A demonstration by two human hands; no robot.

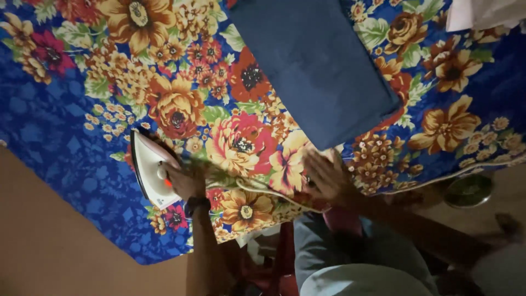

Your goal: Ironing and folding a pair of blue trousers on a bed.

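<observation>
A floral sheet (82, 126), blue with red and orange blooms, covers the surface. A folded navy cloth (315, 60) lies on it, running from the top centre toward the middle. My left hand (185, 182), with a dark watch at the wrist, grips the handle of a white iron (149, 170) that shows a small red light and rests near the sheet's front left. My right hand (329, 176) is blurred, fingers spread, flat on the sheet just below the navy cloth's near corner and holding nothing.
A pale cord (257, 192) runs along the sheet's front edge between my hands. A round metal bowl (468, 190) sits on the floor at the right. White fabric (482, 13) lies at the top right corner. Brown floor (44, 241) shows at the lower left.
</observation>
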